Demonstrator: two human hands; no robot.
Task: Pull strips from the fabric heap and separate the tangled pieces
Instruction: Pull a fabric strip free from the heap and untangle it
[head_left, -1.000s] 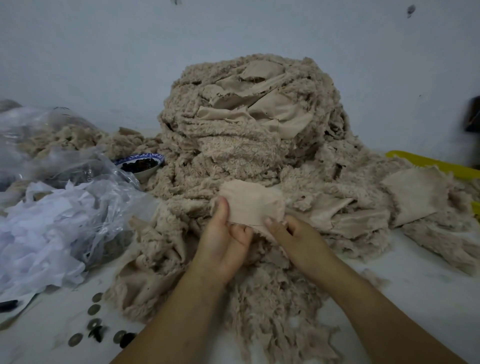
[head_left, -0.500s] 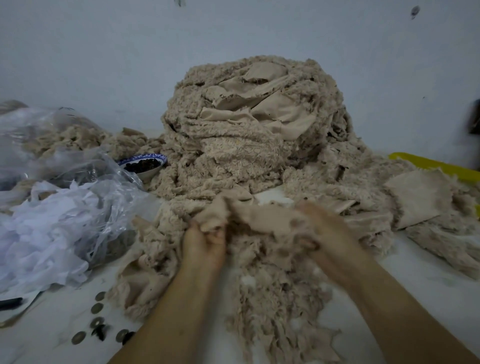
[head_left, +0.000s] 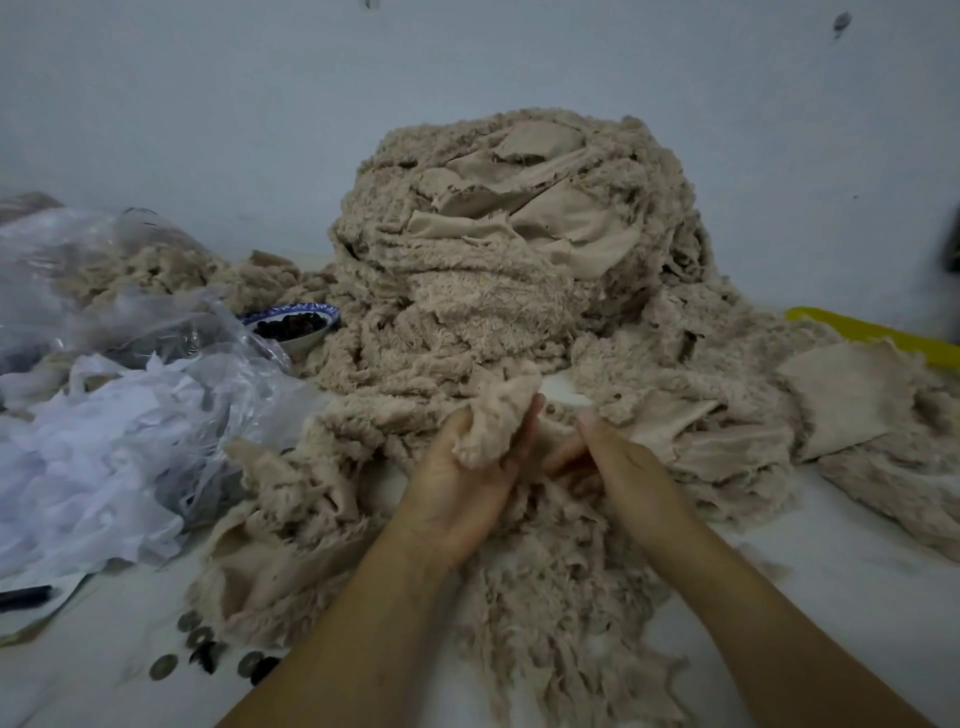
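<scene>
Table (head_left: 857, 545), pale top; all work lies on it.

Fabric heap (head_left: 514, 249): tall beige mound at 12 o'clock from the hands, fleecy strips with smooth backing showing near the top. It looks barely reduced, so I judge most of the task is left.

Plastic bag (head_left: 130, 364) at 9 o'clock: clear, crumpled, with white scraps and some beige fabric inside. Whether that beige fabric is sorted output, cannot tell.

Side spread (head_left: 852, 405) at 3 o'clock: flatter pieces lying out from the heap's foot, touching it. A yellow edge (head_left: 883, 338) shows behind them.

Front tangle (head_left: 561, 597) at 6 o'clock from the hands: frayed strips, matted together, not yet separated.

Left hand (head_left: 462, 493): fingers and thumb curled narrowly round a bunched strip (head_left: 493, 421), lifted just above the tangle, its lower end running into the fabric below. Judged not yet free.

Right hand (head_left: 623, 467): just beside the left, thumb raised, fingers curled into the fabric under the strip. Whether they pinch that strip or a neighbour, cannot tell.

Bowl (head_left: 293, 325) at 10 o'clock: blue-patterned rim, dark contents, touching the heap's edge.

Coins (head_left: 208, 649) at 7 o'clock: small dark discs, loose on the table.
</scene>
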